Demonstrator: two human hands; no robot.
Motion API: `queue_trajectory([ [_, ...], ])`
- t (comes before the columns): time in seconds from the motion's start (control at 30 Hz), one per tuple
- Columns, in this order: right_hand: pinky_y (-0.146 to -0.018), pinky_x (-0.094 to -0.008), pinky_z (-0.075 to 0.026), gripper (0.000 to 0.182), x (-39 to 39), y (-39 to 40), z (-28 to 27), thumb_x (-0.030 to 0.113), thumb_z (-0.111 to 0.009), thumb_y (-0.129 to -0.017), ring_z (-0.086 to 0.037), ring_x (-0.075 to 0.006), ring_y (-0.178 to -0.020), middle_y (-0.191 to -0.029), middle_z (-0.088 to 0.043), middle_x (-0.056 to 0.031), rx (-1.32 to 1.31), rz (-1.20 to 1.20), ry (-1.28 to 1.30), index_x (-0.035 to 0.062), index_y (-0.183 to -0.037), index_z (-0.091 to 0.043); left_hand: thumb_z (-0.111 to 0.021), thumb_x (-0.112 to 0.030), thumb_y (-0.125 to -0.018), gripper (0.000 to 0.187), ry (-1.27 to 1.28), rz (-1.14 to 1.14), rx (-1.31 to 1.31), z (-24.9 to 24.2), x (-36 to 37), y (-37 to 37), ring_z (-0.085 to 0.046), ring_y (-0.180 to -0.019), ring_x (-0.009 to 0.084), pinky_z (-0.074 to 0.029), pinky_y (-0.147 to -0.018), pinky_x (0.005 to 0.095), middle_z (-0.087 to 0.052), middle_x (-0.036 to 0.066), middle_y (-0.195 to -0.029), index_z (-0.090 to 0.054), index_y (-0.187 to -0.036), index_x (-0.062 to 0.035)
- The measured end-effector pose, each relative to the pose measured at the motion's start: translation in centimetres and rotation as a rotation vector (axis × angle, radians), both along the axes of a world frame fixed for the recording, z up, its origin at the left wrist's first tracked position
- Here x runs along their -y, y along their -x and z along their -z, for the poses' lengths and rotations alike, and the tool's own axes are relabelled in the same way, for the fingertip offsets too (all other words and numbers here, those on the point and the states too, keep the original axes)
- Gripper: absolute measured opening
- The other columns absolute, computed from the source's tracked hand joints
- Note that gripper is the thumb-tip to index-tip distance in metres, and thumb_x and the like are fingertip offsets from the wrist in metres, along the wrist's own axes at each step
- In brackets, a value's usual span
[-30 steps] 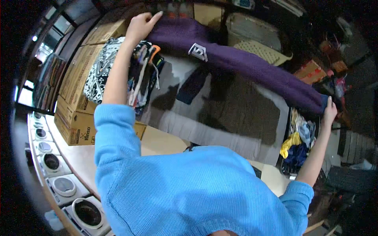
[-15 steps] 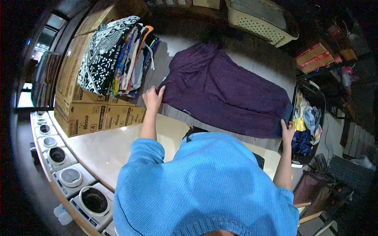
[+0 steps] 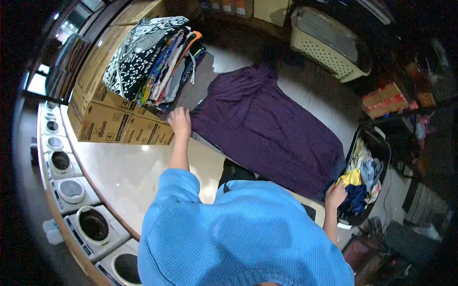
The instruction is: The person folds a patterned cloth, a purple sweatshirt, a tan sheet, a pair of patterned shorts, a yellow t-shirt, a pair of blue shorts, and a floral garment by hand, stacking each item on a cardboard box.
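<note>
A dark purple garment [image 3: 276, 128] lies spread over the table, wrinkled, with a darker band along its right end; its exact kind is not clear. My left hand [image 3: 180, 122] is closed at the garment's near left corner, fingertips curled over the edge. At the near right corner, my right hand [image 3: 336, 194] pinches the dark band between thumb and fingers. Just beyond my left hand, a stack of folded clothes [image 3: 167, 66] rests on cardboard boxes, with a black-and-white patterned cloth [image 3: 136, 59] at its left side.
A black bin [image 3: 387, 157] of crumpled clothes [image 3: 365, 171] stands beside my right hand. Cardboard boxes [image 3: 107, 125] border the table on the left. A cream basket [image 3: 319, 52] sits at the back right. Several front-loading washers [image 3: 93, 224] line the lower left.
The garment's right end and my right hand have come nearer to my body. My left hand has shifted slightly left and stays at its corner. The whole view has turned a little.
</note>
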State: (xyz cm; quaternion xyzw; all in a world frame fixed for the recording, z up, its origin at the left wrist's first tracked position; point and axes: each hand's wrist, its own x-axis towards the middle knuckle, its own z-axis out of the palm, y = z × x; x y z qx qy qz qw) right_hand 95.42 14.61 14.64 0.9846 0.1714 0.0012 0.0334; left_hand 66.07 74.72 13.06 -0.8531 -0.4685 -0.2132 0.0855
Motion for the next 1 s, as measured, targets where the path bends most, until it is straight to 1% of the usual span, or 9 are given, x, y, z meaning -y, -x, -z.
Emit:
queue_trajectory([
  [0.17,-0.091,-0.048,-0.045,0.04,-13.3,-4.8,-5.0,0.008,-0.064,-0.08,-0.055,-0.0404,-0.107,-0.121,-0.06,-0.0195,0.196,-0.473,-0.351,-0.0027,-0.119,-0.055,-0.061,-0.023,-0.091,0.029,0.113,0.237,0.22,0.3,6.1,-3.4,-0.058,-0.108,0.0296,-0.04,-0.095,0.0445,-0.063,0.011,-0.111,-0.059,-0.115,-0.0071],
  [0.27,-0.094,-0.0471,-0.044,0.031,-24.1,-7.9,-5.3,0.006,-0.06,-0.085,-0.054,-0.0377,-0.111,-0.124,-0.058,-0.0178,0.233,-0.699,-0.321,-0.0008,-0.115,-0.056,-0.054,-0.036,-0.092,0.06,0.333,0.097,0.066,1.2,8.0,-3.5,-0.03,-0.142,0.0335,-0.018,-0.114,0.0581,-0.036,0.012,-0.152,-0.041,-0.144,-0.0065],
  [0.37,-0.092,-0.044,-0.046,0.033,-34.8,-11.9,-4.5,0.003,-0.058,-0.083,-0.053,-0.0352,-0.113,-0.125,-0.058,-0.016,0.218,-0.82,-0.336,0.0018,-0.116,-0.057,-0.053,-0.039,-0.092,0.067,0.437,0.044,-0.017,0.2,7.6,-3.7,-0.02,-0.145,0.0361,-0.01,-0.113,0.0652,-0.025,0.009,-0.158,-0.035,-0.148,-0.0073],
  [0.5,-0.087,-0.046,-0.051,0.044,-46.5,-19.0,-1.1,0.001,-0.062,-0.075,-0.058,-0.0374,-0.107,-0.121,-0.061,-0.0181,0.024,-0.682,-0.076,0.0061,-0.118,-0.059,-0.048,-0.045,-0.093,0.071,0.5,0.051,-0.077,-0.3,7.0,-3.7,-0.015,-0.146,0.0398,-0.005,-0.111,0.0683,-0.022,0.011,-0.159,-0.03,-0.15,-0.0058],
  [0.6,-0.084,-0.0463,-0.054,0.042,-51.7,-24.6,2.0,0.017,-0.043,-0.094,-0.065,-0.0389,-0.1,-0.116,-0.065,-0.0206,-0.084,-0.556,0.168,0.0094,-0.135,-0.05,-0.052,-0.043,-0.09,0.074,0.573,0.033,-0.076,-0.5,6.6,-3.8,-0.012,-0.147,0.0396,-0.002,-0.111,0.068,-0.02,0.011,-0.16,-0.029,-0.151,-0.007],
  [0.7,-0.086,-0.045,-0.054,0.041,-54.0,-29.2,7.3,0.025,-0.044,-0.096,-0.064,-0.0388,-0.103,-0.114,-0.065,-0.0203,0.041,-0.506,-0.114,0.0073,-0.133,-0.05,-0.053,-0.044,-0.09,0.077,0.578,0.053,-0.087,0.0,6.2,-3.6,-0.011,-0.146,0.0437,-0.003,-0.109,0.0704,-0.019,0.014,-0.16,-0.026,-0.151,-0.0059],
  [0.9,-0.086,-0.0479,-0.051,0.038,-52.8,-30.4,-5.1,0.027,-0.046,-0.097,-0.06,-0.0397,-0.11,-0.119,-0.062,-0.022,0.164,-0.326,-0.06,0.0058,-0.126,-0.056,-0.049,-0.046,-0.092,0.076,0.565,0.059,-0.096,-0.3,6.3,-3.5,-0.011,-0.145,0.0458,-0.004,-0.109,0.0703,-0.018,0.015,-0.16,-0.026,-0.151,-0.0033],
  [0.97,-0.088,-0.0477,-0.049,0.036,-48.8,-32.8,-9.2,0.027,-0.054,-0.093,-0.061,-0.0411,-0.105,-0.108,-0.067,-0.0203,0.511,-0.46,-0.325,0.0036,-0.119,-0.06,-0.048,-0.047,-0.092,0.076,0.538,0.044,-0.084,-0.2,6.5,-3.6,-0.011,-0.145,0.045,-0.004,-0.11,0.0692,-0.018,0.014,-0.16,-0.027,-0.15,-0.0031],
  [1.0,-0.087,-0.0427,-0.049,0.032,-46.9,-29.9,-14.5,0.018,-0.058,-0.089,-0.064,-0.0359,-0.102,-0.111,-0.067,-0.0179,0.302,-0.451,-0.729,0.0035,-0.117,-0.062,-0.048,-0.047,-0.093,0.075,0.526,0.036,-0.078,0.0,6.6,-3.6,-0.011,-0.145,0.0446,-0.004,-0.11,0.0687,-0.018,0.014,-0.16,-0.028,-0.15,-0.003],
])
